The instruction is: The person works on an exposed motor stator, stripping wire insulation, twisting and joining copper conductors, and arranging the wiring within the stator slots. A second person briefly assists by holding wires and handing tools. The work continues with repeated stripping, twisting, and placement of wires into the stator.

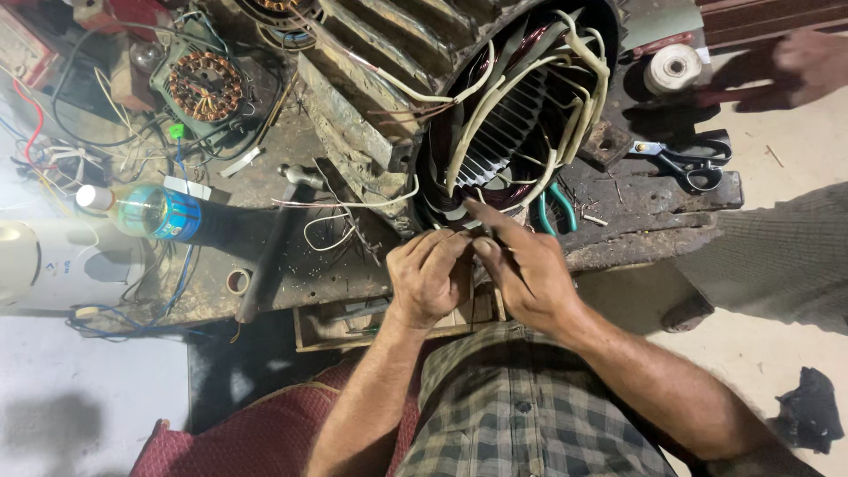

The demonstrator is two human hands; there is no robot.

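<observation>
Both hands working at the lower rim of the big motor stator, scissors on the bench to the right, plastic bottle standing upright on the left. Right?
Not quite. In the head view the plastic bottle lies on its side, not upright. The rest holds: left hand and right hand are at the lower rim of the stator, and the scissors lie on the bench to the right.

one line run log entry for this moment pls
left hand: pinching thin wire | right hand: pinching same wire | at: large grey ribbed motor stator | near: green-handled pliers
</observation>
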